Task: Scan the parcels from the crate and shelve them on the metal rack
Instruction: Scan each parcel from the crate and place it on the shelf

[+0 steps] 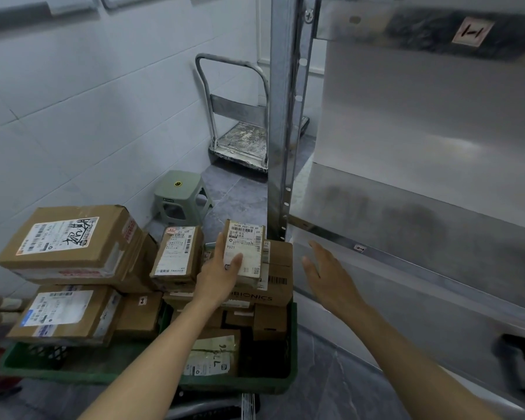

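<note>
Head view shows the metal rack (406,207) on the right and the green crate (255,386) low on the left. Above the crate, one small parcel (244,247) points its long axis away, gripped by the left hand (217,280). The right hand (325,274), open, hangs nearer the rack.

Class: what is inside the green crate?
The green crate holds piled cardboard parcels; the left hand grips a small parcel. Its floor and lowest parcels are hidden.
</note>
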`<state>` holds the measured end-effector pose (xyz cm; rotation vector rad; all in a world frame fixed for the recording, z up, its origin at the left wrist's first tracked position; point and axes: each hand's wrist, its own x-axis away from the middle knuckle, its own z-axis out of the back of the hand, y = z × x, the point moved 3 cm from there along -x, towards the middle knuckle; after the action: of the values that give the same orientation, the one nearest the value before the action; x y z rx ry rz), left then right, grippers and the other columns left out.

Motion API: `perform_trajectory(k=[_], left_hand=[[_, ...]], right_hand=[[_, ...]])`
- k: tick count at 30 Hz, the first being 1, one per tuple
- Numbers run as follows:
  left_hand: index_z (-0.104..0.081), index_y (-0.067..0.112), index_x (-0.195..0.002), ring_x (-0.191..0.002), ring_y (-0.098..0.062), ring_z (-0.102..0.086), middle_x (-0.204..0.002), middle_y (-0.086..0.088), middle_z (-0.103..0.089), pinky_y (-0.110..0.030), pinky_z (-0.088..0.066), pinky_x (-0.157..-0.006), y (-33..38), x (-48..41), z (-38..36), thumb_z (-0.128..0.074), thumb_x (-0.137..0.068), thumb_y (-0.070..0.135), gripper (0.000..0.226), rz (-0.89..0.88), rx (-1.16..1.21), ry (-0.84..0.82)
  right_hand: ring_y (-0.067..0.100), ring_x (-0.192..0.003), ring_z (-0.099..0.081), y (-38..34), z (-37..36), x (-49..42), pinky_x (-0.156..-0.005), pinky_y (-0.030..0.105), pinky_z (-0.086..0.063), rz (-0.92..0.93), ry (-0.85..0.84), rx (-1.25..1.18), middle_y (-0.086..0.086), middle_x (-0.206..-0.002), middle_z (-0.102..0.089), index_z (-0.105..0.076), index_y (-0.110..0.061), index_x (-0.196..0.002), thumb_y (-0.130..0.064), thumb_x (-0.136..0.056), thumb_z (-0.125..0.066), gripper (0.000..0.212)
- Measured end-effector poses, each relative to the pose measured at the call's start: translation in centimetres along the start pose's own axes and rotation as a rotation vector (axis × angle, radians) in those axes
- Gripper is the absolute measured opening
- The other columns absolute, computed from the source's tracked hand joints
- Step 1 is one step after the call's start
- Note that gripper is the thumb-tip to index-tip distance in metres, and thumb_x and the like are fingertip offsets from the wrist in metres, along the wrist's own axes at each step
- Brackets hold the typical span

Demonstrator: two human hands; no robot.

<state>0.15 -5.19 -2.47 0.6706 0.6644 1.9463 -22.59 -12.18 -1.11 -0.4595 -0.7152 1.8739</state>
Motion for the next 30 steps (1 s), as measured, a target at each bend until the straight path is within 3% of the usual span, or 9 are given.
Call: perform_trajectory(k=[5,10,16,20,23,27,30], left_hand=[[-0.001,0.037,-0.152,-0.114,-0.029,-0.058,-0.139,-0.006,-0.052,-0.034,-0.046,-0.086,0.3,0.0,-0.4,-0.036,-0.099,0.048,0.064,-0.022,0.037,0.015],[-0.006,0.033,-0.153,-0.120,-0.028,-0.054,-0.142,-0.006,-0.049,-0.034,-0.043,-0.091,0.4,0.0,-0.5,-0.036,-0.101,0.044,0.061,-0.022,0.078,0.010],[-0.007,0.033,-0.153,-0.120,-0.026,-0.054,-0.140,-0.005,-0.051,-0.038,-0.045,-0.097,0.4,0.6,-0.3,-0.037,-0.101,0.040,0.060,-0.037,0.146,0.024],[-0.009,0.034,-0.152,-0.124,-0.026,-0.052,-0.141,-0.006,-0.050,-0.042,-0.043,-0.103,0.3,1.2,-0.1,-0.038,-0.101,0.040,0.060,-0.026,0.187,0.030],[-0.009,0.035,-0.152,-0.125,-0.026,-0.050,-0.142,-0.004,-0.050,-0.042,-0.042,-0.103,0.4,1.7,0.3,-0.038,-0.101,0.039,0.059,-0.038,0.194,0.040],[-0.009,0.036,-0.152,-0.126,-0.025,-0.050,-0.143,-0.003,-0.049,-0.041,-0.042,-0.104,1.3,2.7,0.8,-0.038,-0.100,0.042,0.060,-0.076,0.215,0.046],[-0.009,0.035,-0.153,-0.130,-0.024,-0.046,-0.148,-0.002,-0.043,-0.042,-0.040,-0.106,2.3,3.6,0.9,-0.038,-0.100,0.043,0.060,-0.123,0.209,0.037]], right_hand=[[0.017,-0.115,-0.048,0.2,0.2,0.2,-0.084,0.025,-0.033,-0.001,-0.010,-0.006,0.007,-0.135,-0.050,-0.038,-0.018,-0.136,-0.041,-0.102,-0.033,0.041],[0.004,-0.097,-0.040,0.4,-0.1,0.2,-0.080,0.024,-0.035,-0.001,-0.001,-0.009,0.005,-0.129,-0.052,-0.039,-0.019,-0.133,-0.041,-0.102,-0.033,0.039],[0.006,-0.094,-0.043,0.5,-0.3,0.3,-0.078,0.025,-0.038,-0.005,-0.003,-0.003,0.003,-0.125,-0.052,-0.037,-0.022,-0.133,-0.042,-0.102,-0.032,0.037],[0.005,-0.099,-0.040,0.0,0.0,0.4,-0.084,0.025,-0.035,-0.014,-0.001,-0.002,0.005,-0.132,-0.050,-0.036,-0.019,-0.137,-0.042,-0.102,-0.032,0.042],[0.015,-0.110,-0.047,-0.6,0.7,0.6,-0.086,0.027,-0.036,-0.019,0.000,0.012,0.007,-0.134,-0.049,-0.033,-0.017,-0.141,-0.041,-0.102,-0.032,0.045],[0.021,-0.128,-0.043,-1.4,2.3,1.6,-0.102,0.036,-0.038,-0.053,0.018,0.055,0.007,-0.146,-0.041,-0.027,-0.018,-0.148,-0.040,-0.103,-0.031,0.050],[0.023,-0.133,-0.039,-1.9,3.9,2.9,-0.105,0.036,-0.034,-0.059,0.051,0.075,0.007,-0.151,-0.035,-0.024,-0.018,-0.150,-0.037,-0.103,-0.032,0.051]])
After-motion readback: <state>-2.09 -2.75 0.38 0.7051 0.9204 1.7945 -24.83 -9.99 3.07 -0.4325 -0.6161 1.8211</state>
